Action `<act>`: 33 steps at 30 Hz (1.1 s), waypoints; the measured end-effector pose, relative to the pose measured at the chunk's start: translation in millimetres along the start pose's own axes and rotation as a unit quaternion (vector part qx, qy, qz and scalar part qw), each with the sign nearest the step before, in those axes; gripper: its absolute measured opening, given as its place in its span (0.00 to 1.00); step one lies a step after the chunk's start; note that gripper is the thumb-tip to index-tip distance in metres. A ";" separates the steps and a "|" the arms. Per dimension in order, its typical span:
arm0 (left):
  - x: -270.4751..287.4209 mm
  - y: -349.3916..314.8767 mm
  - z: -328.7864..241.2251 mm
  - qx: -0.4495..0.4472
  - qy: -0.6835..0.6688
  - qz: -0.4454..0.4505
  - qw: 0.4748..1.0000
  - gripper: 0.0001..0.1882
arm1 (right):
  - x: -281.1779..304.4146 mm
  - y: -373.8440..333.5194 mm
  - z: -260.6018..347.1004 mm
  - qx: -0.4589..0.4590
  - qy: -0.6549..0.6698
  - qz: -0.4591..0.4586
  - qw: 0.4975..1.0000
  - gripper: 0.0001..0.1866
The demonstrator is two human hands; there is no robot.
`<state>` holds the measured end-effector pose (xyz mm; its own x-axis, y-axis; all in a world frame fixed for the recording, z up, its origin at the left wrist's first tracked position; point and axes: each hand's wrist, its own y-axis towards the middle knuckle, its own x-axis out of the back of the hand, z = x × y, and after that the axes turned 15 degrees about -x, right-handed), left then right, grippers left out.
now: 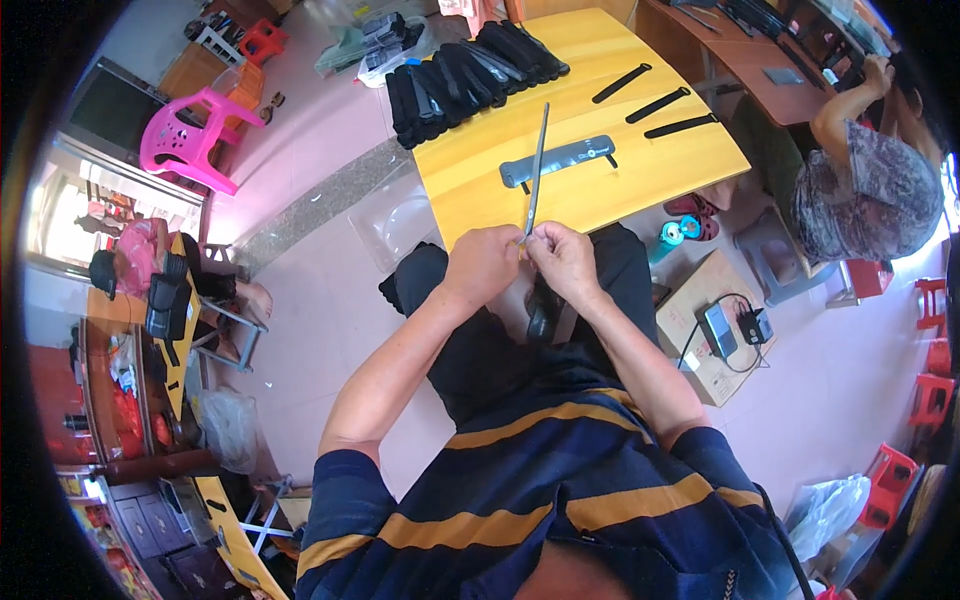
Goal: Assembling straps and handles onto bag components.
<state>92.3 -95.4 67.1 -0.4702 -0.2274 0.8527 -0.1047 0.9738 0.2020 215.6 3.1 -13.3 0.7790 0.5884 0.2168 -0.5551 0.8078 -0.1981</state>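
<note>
My left hand [484,264] and my right hand [566,262] meet just off the near edge of the yellow table [470,190]. Their closed fingers pinch the near end of a long thin dark strap [541,150], seen nearly edge-on, whose far end sticks up over the table. Behind it lies a flat dark grey strip [585,151] with rounded ends and pale print. Three short black straps [657,104] are spread at the table's right. At the far left side several black straps [462,88] are bundled in a thick row. My fingers hide the gripped end.
To the right, a cardboard box [690,310] carries a small device with black cables. A turquoise bottle [668,240] stands by the table. Another person [865,190] sits at the far right. A pink chair [190,140] and a person in pink [140,255] are on the left.
</note>
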 end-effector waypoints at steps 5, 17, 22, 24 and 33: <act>-1.3 1.5 0.7 -0.003 0.010 0.020 1.000 0.11 | -1.0 1.5 4.4 -0.036 -0.030 -0.029 0.998 0.09; -2.2 4.9 4.5 -0.034 0.048 0.083 0.995 0.09 | -6.0 -0.5 -11.2 -0.093 0.016 -0.021 0.995 0.08; 11.6 9.4 6.3 -0.026 0.004 0.097 0.995 0.09 | -3.8 -0.9 -7.8 -0.099 0.078 0.007 0.992 0.07; 14.3 10.0 7.7 -0.020 -0.019 0.109 0.994 0.10 | -3.4 -1.9 -5.9 -0.101 0.108 0.022 0.989 0.06; 24.0 13.5 13.0 -0.081 0.020 0.148 0.985 0.09 | 4.8 -9.0 1.6 -0.095 0.157 0.138 0.973 0.06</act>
<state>68.3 -87.6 84.0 -0.4246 0.0643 0.9031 0.1753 0.9844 0.0124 223.9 -1.3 -8.9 0.6746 0.7189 -0.1677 -0.7158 0.5816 -0.3865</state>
